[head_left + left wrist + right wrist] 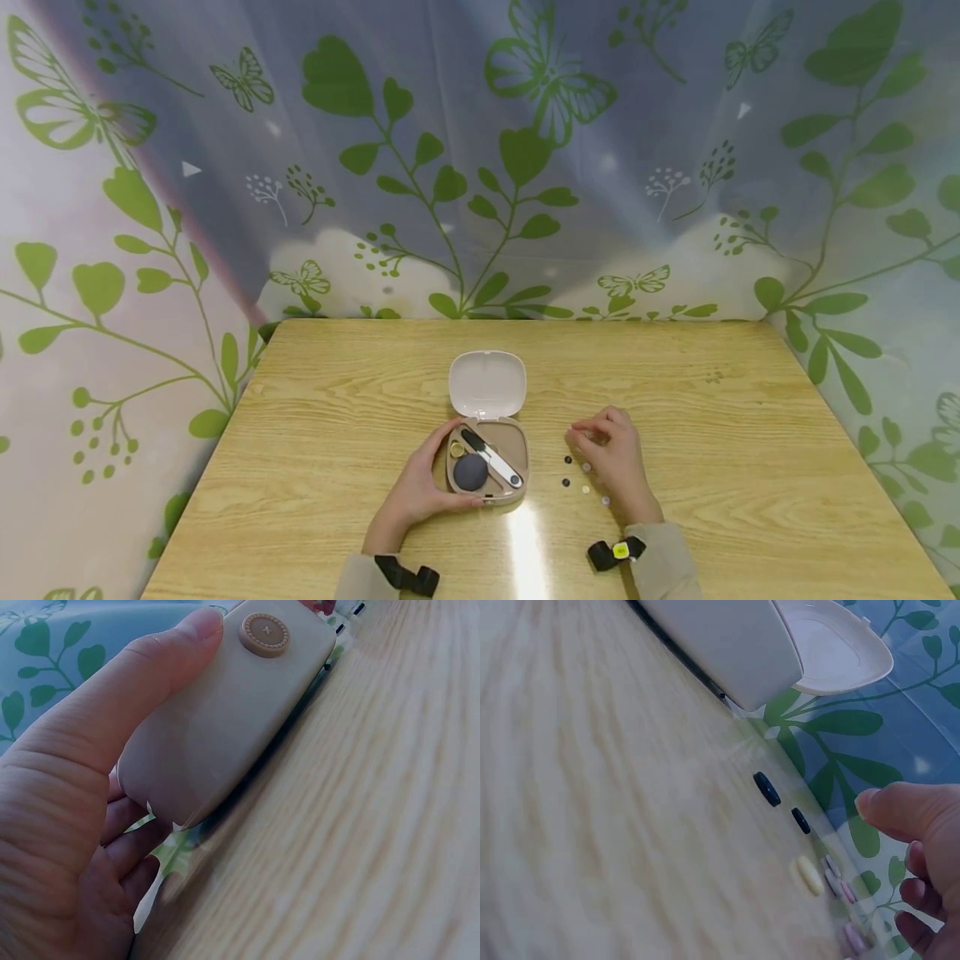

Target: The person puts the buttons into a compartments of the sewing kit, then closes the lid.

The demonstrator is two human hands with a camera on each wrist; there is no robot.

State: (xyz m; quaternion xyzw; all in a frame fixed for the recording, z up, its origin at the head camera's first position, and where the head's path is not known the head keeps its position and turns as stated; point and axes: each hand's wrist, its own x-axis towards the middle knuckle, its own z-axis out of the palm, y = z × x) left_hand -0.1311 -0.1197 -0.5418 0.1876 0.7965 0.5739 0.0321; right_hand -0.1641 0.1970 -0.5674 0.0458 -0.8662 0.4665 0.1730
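My left hand (422, 492) grips the left side of an open beige case (516, 446), its thumb along the front near a button-shaped clasp (266, 634). The white lid (487, 385) stands raised behind. In the case lie a dark round ball (471, 472), a gold-coloured ring (457, 450) and a slim white tool (501, 467) with a black end. To the right of the case, my right hand (617, 454) hovers with thumb and forefinger tips close together. Whether something small sits between them cannot be made out. Below it are dark buttons (766, 789) and a cream button (809, 875).
Several pale and pinkish buttons (853, 938) lie scattered by the right hand on the wooden table (337, 392). A patterned curtain (465, 167) hangs along the table's back edge and both sides. Light glares off the wood in front of the case.
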